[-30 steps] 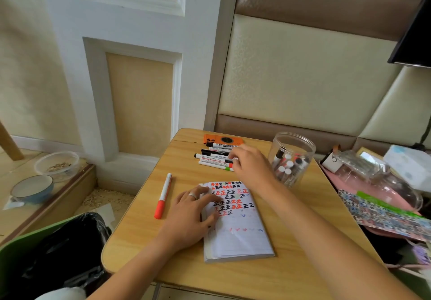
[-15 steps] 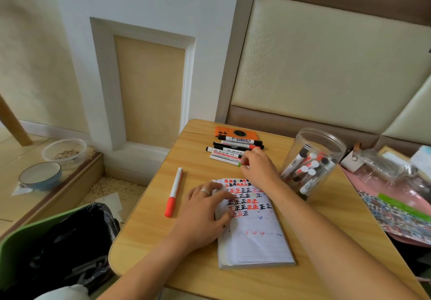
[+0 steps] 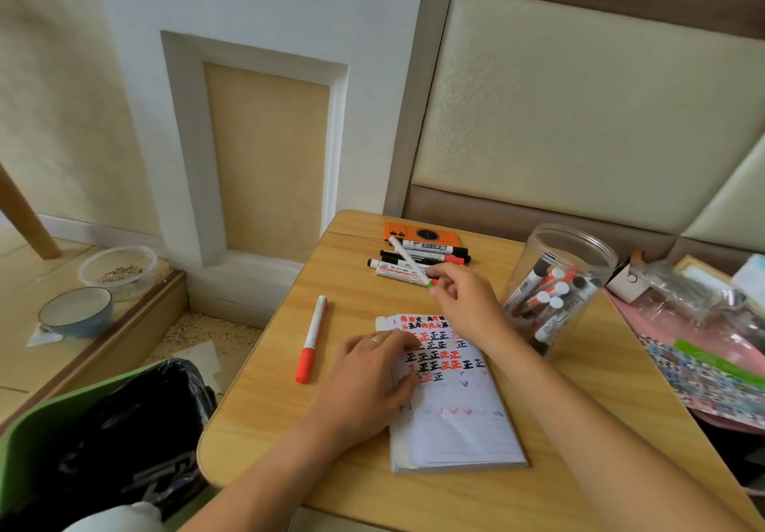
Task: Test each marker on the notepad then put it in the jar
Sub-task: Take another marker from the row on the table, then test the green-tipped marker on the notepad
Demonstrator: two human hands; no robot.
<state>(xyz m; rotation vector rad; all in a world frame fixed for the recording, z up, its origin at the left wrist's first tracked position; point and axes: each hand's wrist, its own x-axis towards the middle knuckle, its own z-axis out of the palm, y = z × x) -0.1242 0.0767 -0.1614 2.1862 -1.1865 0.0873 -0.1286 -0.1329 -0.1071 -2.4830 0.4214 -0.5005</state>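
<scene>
— Where's the marker?

— The right hand [image 3: 465, 304] pinches a white marker [image 3: 409, 261] by its green end, above the loose markers [image 3: 418, 260].

— The other hand?

— The left hand [image 3: 364, 382] lies flat on the notepad [image 3: 451, 420], hiding its left edge. The jar [image 3: 554, 287] blurs its markers.

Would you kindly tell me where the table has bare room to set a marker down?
Bare wood lies left of the red-capped marker, and along the near edge below the notepad. It is crowded at the far edge around the marker pile and by the jar.
</scene>
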